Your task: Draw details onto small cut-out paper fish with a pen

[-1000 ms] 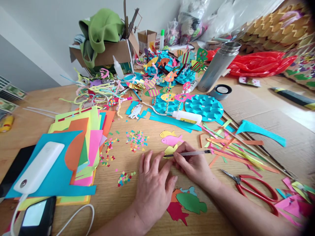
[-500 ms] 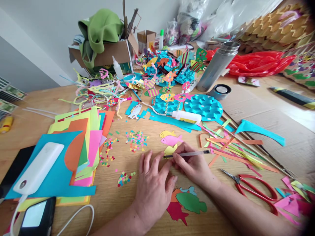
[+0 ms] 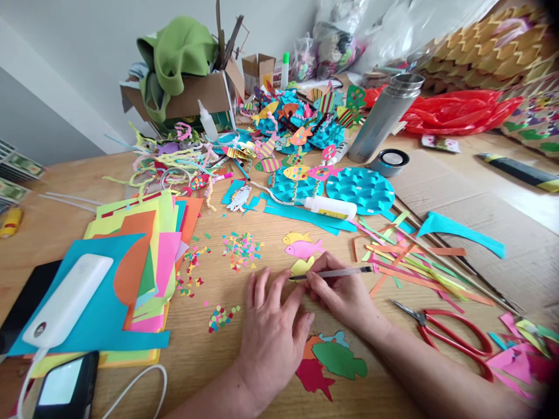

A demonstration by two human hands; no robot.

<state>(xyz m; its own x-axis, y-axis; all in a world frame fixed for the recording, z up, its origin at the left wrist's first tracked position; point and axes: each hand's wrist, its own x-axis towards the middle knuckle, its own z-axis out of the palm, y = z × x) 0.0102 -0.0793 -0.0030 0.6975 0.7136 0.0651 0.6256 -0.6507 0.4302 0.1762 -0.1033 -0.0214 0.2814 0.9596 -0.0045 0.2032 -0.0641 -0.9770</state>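
Observation:
My right hand (image 3: 336, 285) grips a dark pen (image 3: 345, 272), its tip at the left edge of a yellow paper fish (image 3: 302, 266). My left hand (image 3: 275, 326) rests on the table with fingers spread, the index fingertip beside the yellow fish. Just above lie a pink fish (image 3: 303, 249) and an orange-yellow fish (image 3: 296, 237). Below my hands are a green fish (image 3: 336, 359) and a red fish (image 3: 313, 375), overlapping orange and blue ones. The underside of the yellow fish is partly hidden by my fingers.
Red-handled scissors (image 3: 454, 334) lie right of my forearm, near paper strips (image 3: 419, 262). Coloured sheets (image 3: 161, 233) and a white power bank (image 3: 67, 299) are at left. Confetti (image 3: 242, 250), a glue bottle (image 3: 331, 208) and a steel flask (image 3: 386, 119) stand or lie beyond.

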